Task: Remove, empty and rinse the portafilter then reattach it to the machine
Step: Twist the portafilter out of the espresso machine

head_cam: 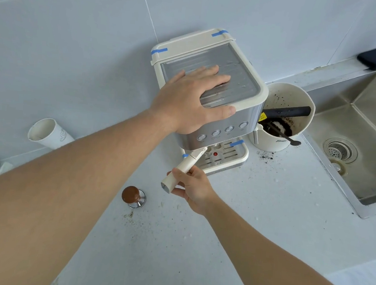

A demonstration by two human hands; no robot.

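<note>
Left hand (193, 97) spread flat on machine (221, 113) top; right hand (192, 189) grips portafilter (183, 170) handle, head under machine (hidden). Risk: hard twist slides machine or spills grounds.

tamper (133, 197), paper cup (46, 135), sink (353, 143)

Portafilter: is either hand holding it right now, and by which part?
Yes. The right hand grips the portafilter near the free end of its cream handle. The left hand rests flat on the espresso machine, holding nothing.
</note>
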